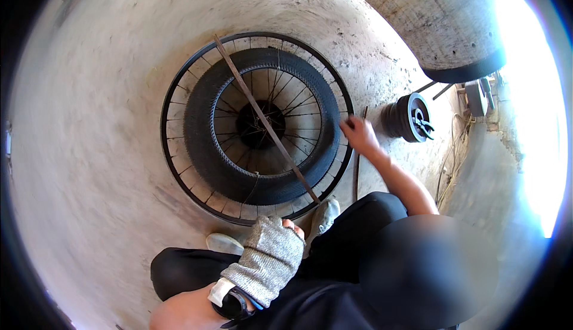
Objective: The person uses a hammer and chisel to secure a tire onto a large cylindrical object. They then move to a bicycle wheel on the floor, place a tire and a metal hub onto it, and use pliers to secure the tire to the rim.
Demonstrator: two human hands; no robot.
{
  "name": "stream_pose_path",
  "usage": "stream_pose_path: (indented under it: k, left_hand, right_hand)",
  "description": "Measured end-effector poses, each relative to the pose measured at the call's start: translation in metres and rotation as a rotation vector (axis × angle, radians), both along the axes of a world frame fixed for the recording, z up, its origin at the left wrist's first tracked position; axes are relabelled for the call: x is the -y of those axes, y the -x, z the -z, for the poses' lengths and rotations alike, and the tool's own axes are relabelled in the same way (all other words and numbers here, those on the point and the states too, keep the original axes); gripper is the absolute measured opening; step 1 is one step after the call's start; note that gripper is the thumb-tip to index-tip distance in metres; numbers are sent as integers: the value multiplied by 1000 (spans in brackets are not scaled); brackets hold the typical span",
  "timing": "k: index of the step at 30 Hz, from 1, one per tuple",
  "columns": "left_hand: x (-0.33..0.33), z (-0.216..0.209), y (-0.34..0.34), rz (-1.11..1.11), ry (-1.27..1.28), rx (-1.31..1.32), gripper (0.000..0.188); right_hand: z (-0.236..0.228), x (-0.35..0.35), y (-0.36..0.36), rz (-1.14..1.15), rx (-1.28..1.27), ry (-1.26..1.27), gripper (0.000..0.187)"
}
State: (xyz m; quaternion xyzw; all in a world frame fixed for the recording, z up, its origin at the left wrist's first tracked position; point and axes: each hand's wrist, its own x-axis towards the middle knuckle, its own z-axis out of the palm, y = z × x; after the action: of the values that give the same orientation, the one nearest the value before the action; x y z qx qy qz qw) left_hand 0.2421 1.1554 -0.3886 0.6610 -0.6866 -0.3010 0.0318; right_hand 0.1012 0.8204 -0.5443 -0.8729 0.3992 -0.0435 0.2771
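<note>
Left hand (pixel 273 252): gloved, curled — cannot tell if holding anything
Right hand (pixel 357 134): fingers bent, over the wheel's (pixel 268 35) edge — grasp unclear
Tyre (pixel 200 121): on the wheel, inside its outer edge
Stick (pixel 256 106): across both

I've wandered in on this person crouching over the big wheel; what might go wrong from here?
The bare right hand is at the edge of the outer rim, so it might get scraped or pinched; only the left hand wears a glove.

The long brown strip lies across the tyre, one end close to the right shoe; a knock could slide it against that foot.
</note>
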Motion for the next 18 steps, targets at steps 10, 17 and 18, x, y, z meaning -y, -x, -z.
stream_pose_path:
  k: [10, 17, 18]
  left_hand:
    - [2, 3, -12, -55, -79, -12, 36]
    - [7, -2, -9, -63, -38, -29, 38]
    - [6, -1, -9, -70, -28, -43, 38]
  right_hand:
    - [123, -57, 164, 715, -204, -119, 55]
    - [123, -52, 181, 532, -379, -68, 40]
    - [127, -49, 193, 498, -384, -50, 37]
